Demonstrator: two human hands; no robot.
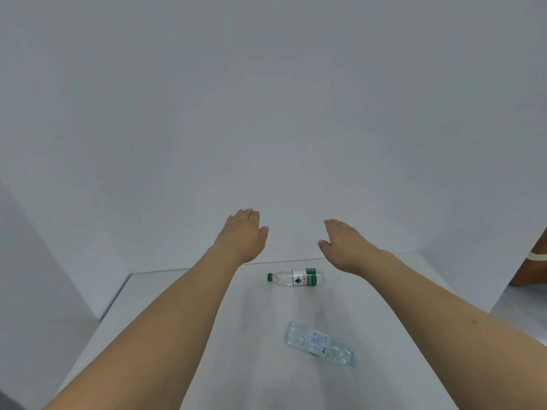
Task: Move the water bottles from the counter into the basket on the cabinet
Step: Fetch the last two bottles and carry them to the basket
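Note:
Two clear water bottles lie on their sides on the white counter (207,335). The far bottle (296,277) has a green cap and a green-and-white label, cap pointing left. The near bottle (321,347) has a pale label and lies slanted between my forearms. My left hand (244,235) and my right hand (343,244) are stretched forward, palms down and empty, hovering above and beyond the far bottle, one on each side. Neither hand touches a bottle. No basket is in view.
A plain white wall rises right behind the counter's far edge. A white side wall stands at the left. At the far right a brown wooden object (532,261) shows beyond the counter's right edge.

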